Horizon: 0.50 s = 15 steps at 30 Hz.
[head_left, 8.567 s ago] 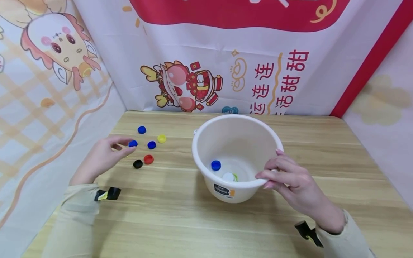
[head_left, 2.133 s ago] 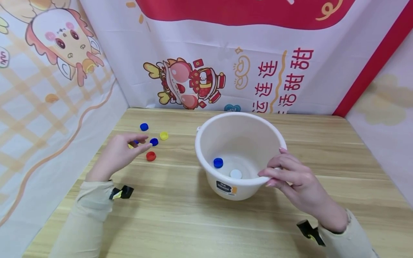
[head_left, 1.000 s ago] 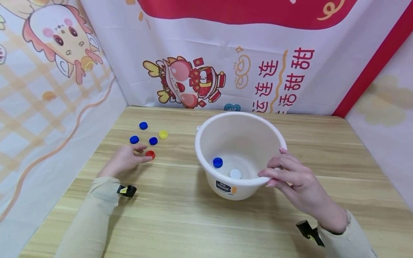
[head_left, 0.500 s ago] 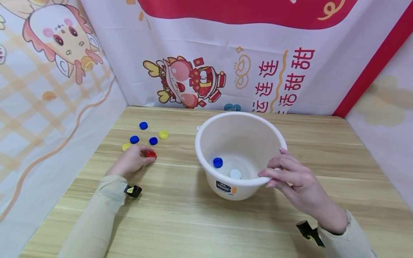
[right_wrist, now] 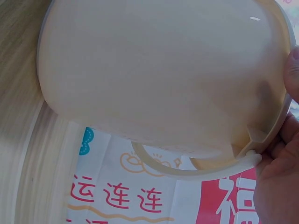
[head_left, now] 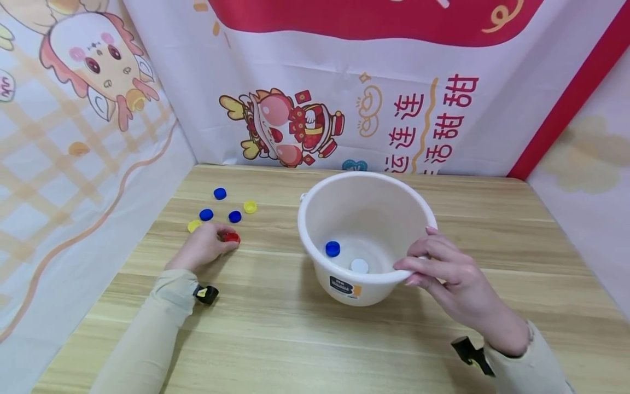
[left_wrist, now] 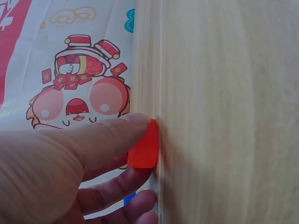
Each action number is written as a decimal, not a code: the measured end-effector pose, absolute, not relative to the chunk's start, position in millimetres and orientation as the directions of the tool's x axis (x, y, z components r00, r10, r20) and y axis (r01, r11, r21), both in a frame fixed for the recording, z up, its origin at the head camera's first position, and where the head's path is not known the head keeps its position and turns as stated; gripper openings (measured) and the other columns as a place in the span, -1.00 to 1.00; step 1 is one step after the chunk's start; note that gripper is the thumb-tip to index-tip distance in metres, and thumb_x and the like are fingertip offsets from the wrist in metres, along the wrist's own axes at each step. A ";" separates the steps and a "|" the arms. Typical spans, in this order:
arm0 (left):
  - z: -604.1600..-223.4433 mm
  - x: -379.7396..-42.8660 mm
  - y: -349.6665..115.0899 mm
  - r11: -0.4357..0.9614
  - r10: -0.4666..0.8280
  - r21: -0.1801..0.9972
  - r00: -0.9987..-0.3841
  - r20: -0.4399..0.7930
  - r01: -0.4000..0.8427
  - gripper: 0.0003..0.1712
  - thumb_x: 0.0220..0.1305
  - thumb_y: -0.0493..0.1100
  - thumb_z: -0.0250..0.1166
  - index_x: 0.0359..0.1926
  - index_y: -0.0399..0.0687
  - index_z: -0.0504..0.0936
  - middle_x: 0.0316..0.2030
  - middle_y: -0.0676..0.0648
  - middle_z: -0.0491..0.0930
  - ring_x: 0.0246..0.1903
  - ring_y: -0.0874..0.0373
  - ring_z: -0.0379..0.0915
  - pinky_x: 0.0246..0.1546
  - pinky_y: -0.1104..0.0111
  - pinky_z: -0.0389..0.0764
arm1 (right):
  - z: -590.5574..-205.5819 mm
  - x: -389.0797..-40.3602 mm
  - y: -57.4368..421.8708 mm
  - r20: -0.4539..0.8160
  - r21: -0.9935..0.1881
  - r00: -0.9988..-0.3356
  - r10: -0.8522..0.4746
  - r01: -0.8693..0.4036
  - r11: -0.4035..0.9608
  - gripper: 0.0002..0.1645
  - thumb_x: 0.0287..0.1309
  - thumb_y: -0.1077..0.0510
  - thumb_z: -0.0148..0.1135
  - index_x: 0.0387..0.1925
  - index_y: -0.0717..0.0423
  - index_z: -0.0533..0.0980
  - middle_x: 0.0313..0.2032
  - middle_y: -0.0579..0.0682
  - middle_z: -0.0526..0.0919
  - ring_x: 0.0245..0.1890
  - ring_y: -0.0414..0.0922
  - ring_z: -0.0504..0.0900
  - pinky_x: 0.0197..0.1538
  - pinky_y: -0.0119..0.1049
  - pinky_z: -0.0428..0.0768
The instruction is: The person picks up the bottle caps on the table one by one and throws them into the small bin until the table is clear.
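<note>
Left hand [head_left: 203, 243] pinches a red cap [head_left: 232, 237] at the table top [head_left: 275, 328]

From where I stand, the red cap sits right between the tips of the left thumb and a finger, nipped at opposite edges. The left wrist view shows the thumb tip on one rim and a finger against the other, with the cap right down by the wood; whether it touches I can't tell. Just past that hand lie a yellow cap [head_left: 194, 225], near the knuckles, and three blue ones [head_left: 220, 193] [head_left: 206, 215] [head_left: 234, 216], with another yellow [head_left: 250, 207] farther off.

Well apart, the right hand [head_left: 450, 268] grips the near right rim of a pale bucket [head_left: 374, 197]; a blue cap [head_left: 332, 249] and a white disc [head_left: 359, 266] lie on its floor.

Compared with two seconds ago, when the left hand is up beside the blue caps and the red one lies untouched, the fingers are now down and curled onto it. The nearer yellow cap, out of sight a second ago, is back in view, while the right hand and bucket keep their places
</note>
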State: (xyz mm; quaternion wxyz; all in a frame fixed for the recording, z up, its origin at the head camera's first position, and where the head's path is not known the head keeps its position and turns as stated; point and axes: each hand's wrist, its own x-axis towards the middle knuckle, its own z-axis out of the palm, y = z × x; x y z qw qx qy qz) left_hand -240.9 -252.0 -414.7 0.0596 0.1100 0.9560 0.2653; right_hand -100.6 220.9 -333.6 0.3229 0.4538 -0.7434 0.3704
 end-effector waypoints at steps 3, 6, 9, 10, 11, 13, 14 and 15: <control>-414.7 -240.5 -251.9 0.835 0.239 0.522 -0.969 -0.058 0.175 -0.60 0.24 -0.14 0.42 0.04 -0.26 0.66 -0.16 -0.18 0.66 -0.17 -0.05 0.54 -0.06 0.03 0.54 | -334.1 -100.1 221.8 0.809 -0.264 -0.391 -0.439 -0.909 0.322 -0.63 0.29 -0.06 0.18 -0.24 0.14 0.71 -0.32 0.01 0.60 -0.16 -0.06 0.50 0.42 -0.08 0.18; -414.6 -239.2 -251.6 0.834 0.240 0.523 -0.969 -0.057 0.176 -0.60 0.23 -0.15 0.43 0.04 -0.27 0.66 -0.16 -0.18 0.66 -0.17 -0.05 0.54 -0.07 0.03 0.54 | -335.0 -100.0 222.2 0.804 -0.270 -0.399 -0.441 -0.906 0.326 -0.63 0.29 -0.06 0.18 -0.24 0.14 0.71 -0.31 0.01 0.61 -0.16 -0.06 0.50 0.42 -0.07 0.18; -412.8 -237.3 -250.6 0.835 0.232 0.526 -0.970 -0.067 0.163 -0.61 0.23 -0.12 0.43 0.02 -0.23 0.67 -0.16 -0.16 0.66 -0.17 -0.04 0.54 -0.06 0.04 0.54 | -336.1 -100.0 222.5 0.802 -0.273 -0.404 -0.440 -0.903 0.331 -0.63 0.29 -0.07 0.18 -0.23 0.13 0.71 -0.31 0.00 0.61 -0.16 -0.06 0.51 0.42 -0.06 0.18; -411.4 -236.5 -249.8 0.833 0.226 0.532 -0.972 -0.072 0.154 -0.60 0.23 -0.10 0.43 0.02 -0.22 0.66 -0.15 -0.15 0.66 -0.16 -0.04 0.54 -0.04 0.04 0.53 | -336.5 -100.0 222.7 0.802 -0.274 -0.404 -0.440 -0.903 0.330 -0.63 0.28 -0.07 0.18 -0.23 0.13 0.72 -0.31 0.01 0.61 -0.16 -0.05 0.51 0.41 -0.05 0.19; -409.5 -235.7 -248.9 0.830 0.216 0.540 -0.973 -0.079 0.140 -0.59 0.23 -0.07 0.43 0.03 -0.20 0.65 -0.14 -0.15 0.65 -0.15 -0.04 0.54 -0.02 0.04 0.53 | -336.9 -100.0 222.8 0.801 -0.275 -0.406 -0.440 -0.902 0.331 -0.63 0.28 -0.07 0.18 -0.23 0.13 0.72 -0.31 0.00 0.62 -0.15 -0.05 0.51 0.41 -0.05 0.19; -404.4 -234.8 -246.5 0.822 0.198 0.558 -0.976 -0.089 0.116 -0.55 0.23 -0.03 0.43 0.05 -0.18 0.63 -0.11 -0.15 0.64 -0.13 -0.05 0.54 -0.01 0.04 0.53 | -337.4 -99.9 223.2 0.802 -0.275 -0.406 -0.438 -0.902 0.332 -0.63 0.28 -0.07 0.18 -0.23 0.12 0.72 -0.31 0.00 0.62 -0.15 -0.05 0.51 0.41 -0.04 0.19; -401.3 -234.4 -244.9 0.815 0.189 0.570 -0.978 -0.090 0.105 -0.53 0.23 -0.01 0.43 0.06 -0.17 0.61 -0.10 -0.15 0.63 -0.12 -0.05 0.54 -0.01 0.05 0.53 | -337.5 -99.9 223.4 0.801 -0.276 -0.408 -0.438 -0.901 0.334 -0.63 0.28 -0.07 0.18 -0.22 0.12 0.72 -0.30 0.00 0.62 -0.15 -0.05 0.51 0.41 -0.04 0.19; -397.7 -234.0 -242.9 0.809 0.185 0.578 -0.979 -0.086 0.102 -0.54 0.23 -0.01 0.43 0.06 -0.15 0.60 -0.09 -0.15 0.62 -0.12 -0.05 0.54 -0.02 0.06 0.53 | -337.5 -99.9 223.6 0.802 -0.276 -0.407 -0.437 -0.901 0.334 -0.63 0.28 -0.07 0.18 -0.22 0.12 0.72 -0.30 0.00 0.62 -0.15 -0.05 0.51 0.41 -0.04 0.19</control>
